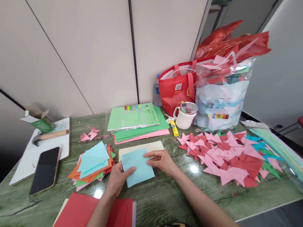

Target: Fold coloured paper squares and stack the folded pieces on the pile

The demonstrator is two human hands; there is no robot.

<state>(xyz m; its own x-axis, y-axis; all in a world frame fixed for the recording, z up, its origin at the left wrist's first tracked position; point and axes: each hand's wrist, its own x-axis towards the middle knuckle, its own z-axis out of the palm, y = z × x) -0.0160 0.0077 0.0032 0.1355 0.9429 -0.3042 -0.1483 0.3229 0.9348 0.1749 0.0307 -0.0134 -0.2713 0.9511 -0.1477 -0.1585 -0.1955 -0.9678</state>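
A light blue square of paper (pixel 138 169) is held up in front of me, tilted a little over the table. My left hand (pixel 118 180) grips its lower left side, with the thumb lying on top. At its upper right edge, the thumb and fingers of my right hand (pixel 160 160) pinch the paper. Behind it lies a pale yellow sheet (pixel 152 145), partly covered. To the left is a loose pile of coloured paper squares (pixel 95 159), light blue on top. A stack of red paper (pixel 80 210) lies below my left forearm.
Folded pink and red paper stars (pixel 225 152) spread across the right side. Farther back are green paper packs (pixel 133 119), a glue stick (pixel 174 128), a white mug (pixel 185 118), a red bag (pixel 173 90) and a plastic bag (pixel 220 102). A phone (pixel 45 171) and hammer (pixel 50 136) lie left.
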